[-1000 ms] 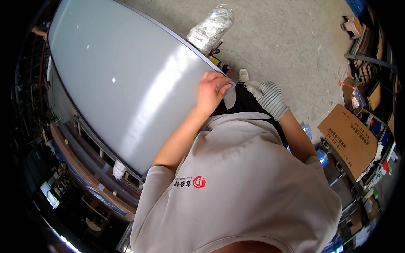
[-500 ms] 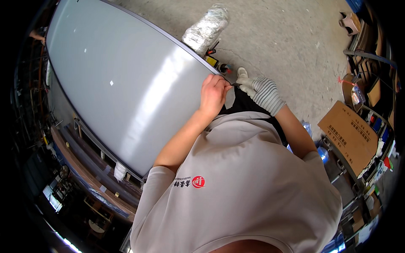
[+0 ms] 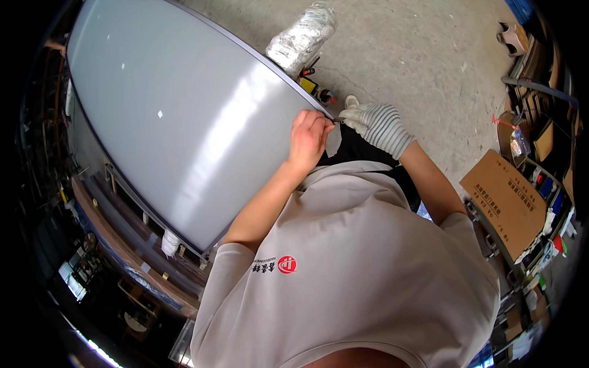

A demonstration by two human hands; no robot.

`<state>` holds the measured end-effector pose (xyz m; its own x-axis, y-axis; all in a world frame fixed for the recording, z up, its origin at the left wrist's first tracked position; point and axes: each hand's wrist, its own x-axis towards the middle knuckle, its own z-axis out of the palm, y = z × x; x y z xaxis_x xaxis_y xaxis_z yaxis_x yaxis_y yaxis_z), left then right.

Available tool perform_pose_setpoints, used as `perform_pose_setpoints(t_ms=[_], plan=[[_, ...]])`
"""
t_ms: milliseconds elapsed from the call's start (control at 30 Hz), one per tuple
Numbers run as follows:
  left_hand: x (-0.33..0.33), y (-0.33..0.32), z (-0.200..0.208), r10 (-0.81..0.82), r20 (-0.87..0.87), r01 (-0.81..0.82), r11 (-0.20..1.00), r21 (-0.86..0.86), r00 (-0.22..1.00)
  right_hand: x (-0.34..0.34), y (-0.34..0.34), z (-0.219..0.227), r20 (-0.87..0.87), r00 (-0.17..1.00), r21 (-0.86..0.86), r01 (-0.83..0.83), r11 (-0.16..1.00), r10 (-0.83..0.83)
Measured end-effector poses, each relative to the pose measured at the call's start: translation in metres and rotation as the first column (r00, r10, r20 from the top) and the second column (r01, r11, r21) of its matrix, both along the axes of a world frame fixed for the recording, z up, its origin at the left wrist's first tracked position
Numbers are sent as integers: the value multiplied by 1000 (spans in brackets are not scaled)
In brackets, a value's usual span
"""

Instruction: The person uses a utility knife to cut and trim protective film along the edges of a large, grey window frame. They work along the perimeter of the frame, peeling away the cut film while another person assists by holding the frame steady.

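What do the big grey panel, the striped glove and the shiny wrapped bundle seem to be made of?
Grey panel: perhaps coated metal or glass, smooth and semi-glossy, since a bright soft-edged streak reflects across it.
Striped glove: probably knitted fabric, matt, with soft folds.
Wrapped bundle: outside, apparently clear plastic film, judging by its crinkles and glints; its contents can't be told.

Glare's streaking white across the grey panel (image 3: 178, 116), lower left's sitting in gloom, fisheye's bending the edges.

Grey tee (image 3: 368, 245), red chest logo (image 3: 286, 265); blk trousers (image 3: 356, 147); striped R glove (image 3: 381, 127).
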<state>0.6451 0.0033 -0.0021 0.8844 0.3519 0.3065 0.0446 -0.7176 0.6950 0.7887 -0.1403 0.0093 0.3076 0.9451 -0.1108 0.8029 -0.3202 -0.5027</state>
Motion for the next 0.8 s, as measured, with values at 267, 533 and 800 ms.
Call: perform_pose_setpoints(t_ms=[267,533,800], plan=[[-1,-2,-1,29,-20,-30,999,-15,999,7,0,0,-28,998,-123,-58,991,55],[-1,-3,-3,37,-25,-38,999,-30,999,7,-3,3,-26,998,-117,-53,992,50],[-1,-3,-2,41,-31,-42,999,-35,999,6,-1,3,25,997,-100,-67,993,70]])
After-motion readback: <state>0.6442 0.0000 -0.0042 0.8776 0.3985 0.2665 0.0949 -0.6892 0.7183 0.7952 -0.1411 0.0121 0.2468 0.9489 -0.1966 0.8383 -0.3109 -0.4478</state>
